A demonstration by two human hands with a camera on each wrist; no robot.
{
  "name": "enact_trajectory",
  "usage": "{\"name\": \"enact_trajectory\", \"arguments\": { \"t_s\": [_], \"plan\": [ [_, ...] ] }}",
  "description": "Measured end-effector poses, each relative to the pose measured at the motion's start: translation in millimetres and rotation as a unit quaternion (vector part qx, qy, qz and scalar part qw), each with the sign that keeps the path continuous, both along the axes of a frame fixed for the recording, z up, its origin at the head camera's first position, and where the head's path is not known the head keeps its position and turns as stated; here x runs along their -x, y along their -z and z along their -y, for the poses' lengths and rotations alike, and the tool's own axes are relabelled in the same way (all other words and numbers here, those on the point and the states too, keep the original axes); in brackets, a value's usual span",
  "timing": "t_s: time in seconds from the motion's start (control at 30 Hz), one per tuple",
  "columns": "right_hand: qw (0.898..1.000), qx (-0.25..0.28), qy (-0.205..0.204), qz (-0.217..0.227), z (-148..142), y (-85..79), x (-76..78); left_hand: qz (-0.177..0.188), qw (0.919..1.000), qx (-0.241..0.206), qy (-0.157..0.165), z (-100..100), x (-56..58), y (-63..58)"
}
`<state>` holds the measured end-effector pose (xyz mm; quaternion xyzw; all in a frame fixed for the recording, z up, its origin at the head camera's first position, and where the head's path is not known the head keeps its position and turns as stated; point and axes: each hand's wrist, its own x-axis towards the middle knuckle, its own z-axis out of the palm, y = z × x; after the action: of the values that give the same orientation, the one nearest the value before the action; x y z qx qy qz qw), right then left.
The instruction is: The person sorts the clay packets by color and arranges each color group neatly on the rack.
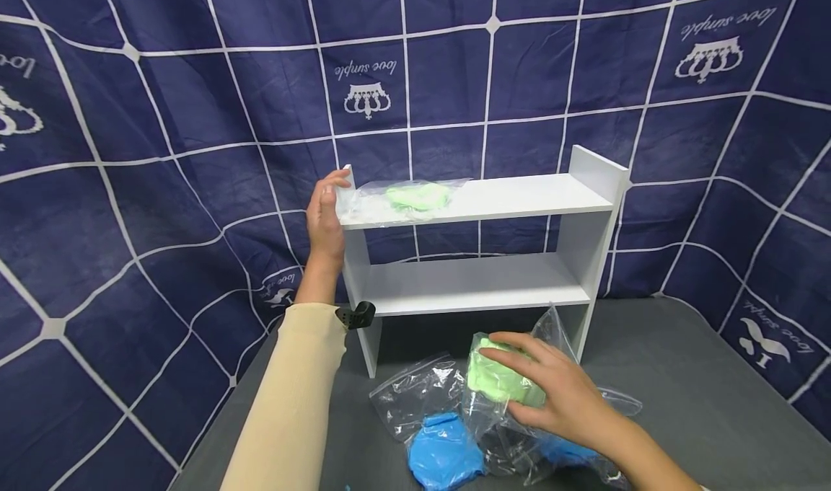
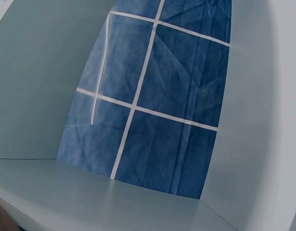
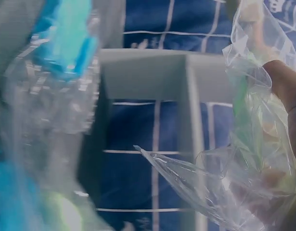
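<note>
On my feed, R hand has the lime-green, soft-looking bundle in a clear plastic bag gripped btw thumb and fingers. It's in front of the white two-board shelf unit, below the lower board's front edge, approx mid-width; exact height off the floor I can't tell. L hand grips the unit's L side panel near the top.

Handling, my read: bundle's prob v. light, soft, squashy, not fragile; film looks slippery. I'd hold the padded green part thru the bag, thumb one side, fingers opp., not the loose film, which would let it swing.

Looks: pale green, compact, rounded corners, film creased w/ glare, a loose flap sticking up twd the unit's R side panel.

A 2nd bagged pale-green bundle lies on the unit's top board, L end. In front of the unit's base: a bright-blue bagged bundle plus another blue one, partly hidden.
</note>
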<state>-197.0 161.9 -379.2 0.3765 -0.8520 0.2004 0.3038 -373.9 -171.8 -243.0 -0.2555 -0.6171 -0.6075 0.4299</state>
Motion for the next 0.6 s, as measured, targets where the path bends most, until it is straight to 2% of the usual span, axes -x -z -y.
{"name": "enact_trajectory", "arguments": {
  "t_s": [0.13, 0.37, 0.6],
  "plan": [
    [0.999, 0.0, -0.002, -0.034, -2, -26.6, -1.8, -0.004, 1.0, 0.001, -0.003, 1, 1.2, -1.0],
    [0.998, 0.0, -0.001, -0.059, -5, -74.8, -3.4, -0.006, 1.0, 0.001, -0.008, 2, 0.4, -4.7],
    [0.993, 0.014, -0.022, -0.116, -4, -124.4, 1.6, 0.008, 1.0, -0.004, -0.003, -1, -0.3, -3.5]
  ]
}}
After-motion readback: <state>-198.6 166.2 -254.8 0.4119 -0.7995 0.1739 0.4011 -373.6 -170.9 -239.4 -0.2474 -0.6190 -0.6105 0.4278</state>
